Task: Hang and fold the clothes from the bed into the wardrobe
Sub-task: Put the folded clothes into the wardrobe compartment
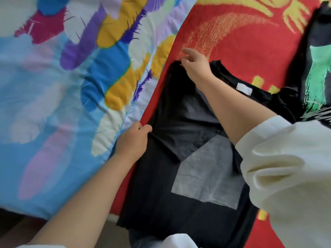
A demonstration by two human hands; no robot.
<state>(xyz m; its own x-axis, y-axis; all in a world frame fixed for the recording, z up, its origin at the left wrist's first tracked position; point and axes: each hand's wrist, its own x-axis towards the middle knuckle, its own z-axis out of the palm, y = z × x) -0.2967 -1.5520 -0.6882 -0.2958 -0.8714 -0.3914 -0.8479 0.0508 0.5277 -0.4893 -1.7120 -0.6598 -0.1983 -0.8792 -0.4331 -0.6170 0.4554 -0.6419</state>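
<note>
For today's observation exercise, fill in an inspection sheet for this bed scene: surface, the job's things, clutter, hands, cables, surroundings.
Surface: red blanket with yellow pattern; a feather-print quilt lies along its left edge.
Job's things: black T-shirt lies flat on the blanket, inside out, with a grey patch and a white neck label; its left side is partly folded in. A second dark shirt with green print lies at the right edge.
Clutter: nothing seen.
Hands: left hand grips the T-shirt's left edge; right hand pinches its top corner.
Cables: nothing seen.
Surroundings: a strip of floor at lower left; no wardrobe in view.
</note>
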